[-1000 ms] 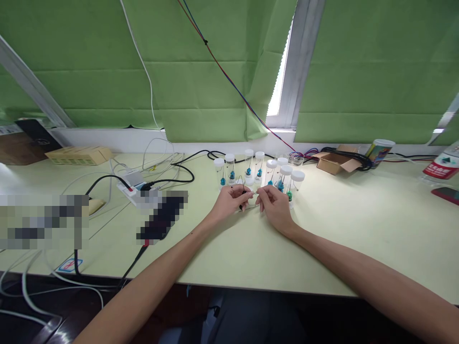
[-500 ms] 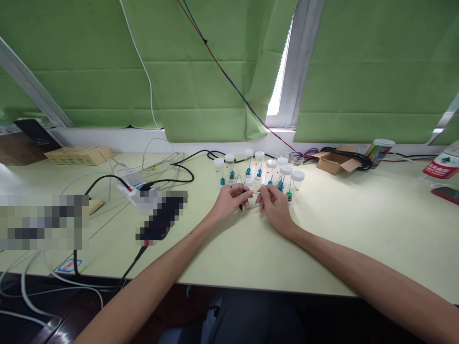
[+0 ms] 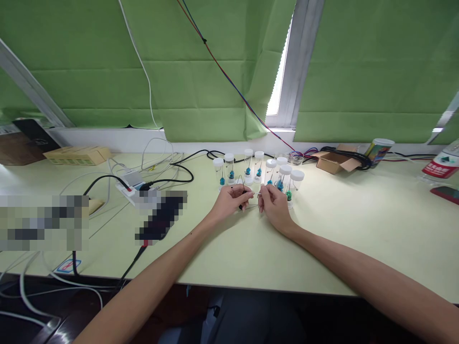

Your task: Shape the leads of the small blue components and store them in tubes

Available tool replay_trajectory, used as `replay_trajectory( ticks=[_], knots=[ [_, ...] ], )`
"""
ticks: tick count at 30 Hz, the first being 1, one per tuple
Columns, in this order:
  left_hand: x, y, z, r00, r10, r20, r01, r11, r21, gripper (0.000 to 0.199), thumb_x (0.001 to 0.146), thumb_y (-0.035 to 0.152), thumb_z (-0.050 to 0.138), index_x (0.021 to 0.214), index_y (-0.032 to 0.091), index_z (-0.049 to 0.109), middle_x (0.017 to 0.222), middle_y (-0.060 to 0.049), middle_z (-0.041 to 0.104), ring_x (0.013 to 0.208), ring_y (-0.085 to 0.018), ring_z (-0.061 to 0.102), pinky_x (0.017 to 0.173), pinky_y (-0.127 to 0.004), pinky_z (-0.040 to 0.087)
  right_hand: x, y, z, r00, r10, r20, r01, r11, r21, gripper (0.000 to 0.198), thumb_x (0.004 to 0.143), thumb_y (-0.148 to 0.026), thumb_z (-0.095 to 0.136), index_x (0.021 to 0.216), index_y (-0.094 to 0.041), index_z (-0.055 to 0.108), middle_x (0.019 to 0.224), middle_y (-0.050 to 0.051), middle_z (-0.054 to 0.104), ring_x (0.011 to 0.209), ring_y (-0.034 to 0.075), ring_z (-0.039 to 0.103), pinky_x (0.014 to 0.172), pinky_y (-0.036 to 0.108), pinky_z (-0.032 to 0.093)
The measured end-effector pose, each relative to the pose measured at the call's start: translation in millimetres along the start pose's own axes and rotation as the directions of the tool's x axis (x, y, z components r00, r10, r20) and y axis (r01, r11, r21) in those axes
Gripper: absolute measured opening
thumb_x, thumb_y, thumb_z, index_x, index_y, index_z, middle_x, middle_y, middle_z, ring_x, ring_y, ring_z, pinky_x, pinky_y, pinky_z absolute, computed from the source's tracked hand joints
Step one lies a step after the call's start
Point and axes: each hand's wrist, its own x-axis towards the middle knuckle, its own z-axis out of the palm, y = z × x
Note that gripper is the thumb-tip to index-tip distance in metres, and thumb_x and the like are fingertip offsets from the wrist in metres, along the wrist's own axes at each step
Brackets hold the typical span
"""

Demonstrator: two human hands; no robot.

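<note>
- Tubes (image 3: 248, 163): clear, smooth, glossy — plastic by the look of them.
- Caps (image 3: 217, 162): opaque white plastic, matt.
- Table (image 3: 351, 224): smooth pale top with a soft sheen.
- Curtain (image 3: 204, 91): matt green cloth, creased.
- Window frame (image 3: 306, 62): grey, dull, metal-looking.
- Open carton (image 3: 330, 163): plain brown cardboard, matt.
- Bottle (image 3: 452, 148): clear, glossy plastic — its red-and-white label (image 3: 440, 166) smooth.
- Canister (image 3: 376, 153): smooth printed side, white plastic-looking lid (image 3: 383, 142).
- Black cables (image 3: 347, 153): smooth, matt, rubbery plastic.

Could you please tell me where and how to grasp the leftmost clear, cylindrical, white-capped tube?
Probably pinch the clear tube just below its white cap from the left: it stands upright, with a similar tube close on its right and the left hand in front.
</note>
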Motion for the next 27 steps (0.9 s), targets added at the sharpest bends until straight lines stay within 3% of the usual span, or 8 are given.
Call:
replay_trajectory(
  ticks=[5,14,20,27],
  knots=[
    [0.6,-1.7,-0.7,1.000,-0.016,-0.001,0.016,1.000,-0.017,0.033,0.076,0.047,0.076,0.084,0.016,0.069,0.066,-0.001,0.062,0.053,-0.011,0.054,0.057,-0.028,0.046,-0.3,0.5,-0.5,1.000,0.004,0.008,-0.004,1.000,0.005,0.043,0.097,-0.056,0.049,0.071,-0.021,0.049,0.055,-0.005,0.052,0.042,0.009,0.048,0.045,0.025,0.041],
    [2.4,-3.8,-1.6,1.000,-0.025,-0.018,0.024,0.999,-0.037,0.035,0.076,0.049,0.075,0.084,0.016,0.069,0.067,-0.002,0.065,0.054,-0.012,0.055,0.056,-0.029,0.047,-0.4,3.7,-0.2,1.000,-0.019,0.017,0.018,0.999,0.043,0.029,0.094,-0.050,0.056,0.095,-0.021,0.057,0.071,-0.004,0.059,0.043,0.007,0.051,0.043,0.023,0.042],
    [1.4,-1.1,-1.3,1.000,-0.021,-0.011,0.020,0.999,-0.036,0.034,0.077,0.049,0.074,0.081,0.016,0.067,0.063,-0.001,0.061,0.053,-0.011,0.054,0.058,-0.029,0.046,-0.8,5.1,-0.1,1.000,-0.025,0.015,0.024,0.998,0.052,0.027,0.093,-0.045,0.059,0.106,-0.022,0.059,0.074,-0.004,0.060,0.044,0.007,0.052,0.043,0.022,0.043],
    [0.0,0.0,-1.8,1.000,-0.014,0.000,0.014,0.999,-0.035,0.033,0.081,0.049,0.071,0.083,0.016,0.068,0.072,-0.003,0.067,0.055,-0.012,0.054,0.062,-0.030,0.047,-1.0,2.4,-0.5,0.999,-0.025,0.021,0.024,0.998,0.050,0.028,0.092,-0.045,0.060,0.109,-0.022,0.060,0.076,-0.003,0.060,0.045,0.007,0.052,0.043,0.022,0.043]
  ],
)
